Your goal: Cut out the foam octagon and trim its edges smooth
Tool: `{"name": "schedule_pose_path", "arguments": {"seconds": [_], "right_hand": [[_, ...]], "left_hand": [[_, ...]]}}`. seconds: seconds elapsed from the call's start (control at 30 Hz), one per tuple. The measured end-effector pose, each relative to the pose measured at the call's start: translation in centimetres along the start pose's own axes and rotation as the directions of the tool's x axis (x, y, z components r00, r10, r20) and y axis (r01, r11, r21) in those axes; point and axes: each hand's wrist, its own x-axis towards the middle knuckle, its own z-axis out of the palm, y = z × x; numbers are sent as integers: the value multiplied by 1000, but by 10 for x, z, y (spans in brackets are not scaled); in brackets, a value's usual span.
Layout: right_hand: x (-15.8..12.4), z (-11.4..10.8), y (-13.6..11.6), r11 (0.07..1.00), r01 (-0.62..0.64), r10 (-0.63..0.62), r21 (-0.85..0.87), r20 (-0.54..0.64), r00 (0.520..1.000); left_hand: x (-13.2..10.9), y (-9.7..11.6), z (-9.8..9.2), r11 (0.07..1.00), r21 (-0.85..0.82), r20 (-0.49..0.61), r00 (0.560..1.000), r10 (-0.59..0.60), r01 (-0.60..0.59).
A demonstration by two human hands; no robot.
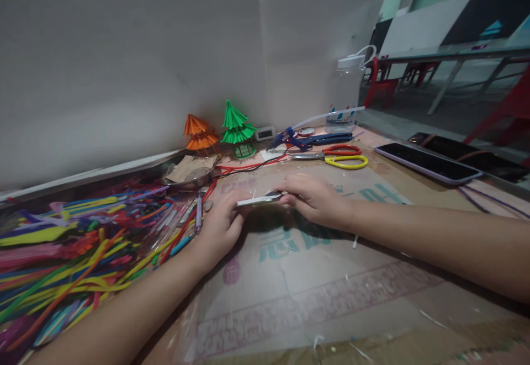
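Observation:
My left hand [219, 224] and my right hand [315, 198] meet over the middle of the cardboard-covered table [314, 293]. Both are closed on the two ends of a thin flat white object [259, 200], held level just above the cardboard. I cannot make out what the white object is. A heap of coloured pipe cleaners [62, 254] lies just left of my left hand.
An orange paper tree [199, 133] and a green paper tree [236, 125] stand against the white partition. A blue glue gun [292, 139], yellow-handled scissors [345, 160], red-handled scissors [342, 149], a water bottle [345, 97] and two phones [428, 163] lie at the back right.

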Motion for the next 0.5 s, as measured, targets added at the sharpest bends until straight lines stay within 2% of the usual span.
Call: {"name": "schedule_pose_path", "arguments": {"seconds": [0.2,0.4,0.5], "right_hand": [[0,1,0,999,-37,37,40,-8,999],[3,5,4,948,-249,267,198,-72,961],[4,6,7,921,-296,323,252,-72,944]], "left_hand": [[-1,0,0,1000,-6,9,1000,-8,8],[-1,-4,4,985,-95,-15,989,-145,143],[0,-6,5,962,-173,-23,976,-217,210]]}}
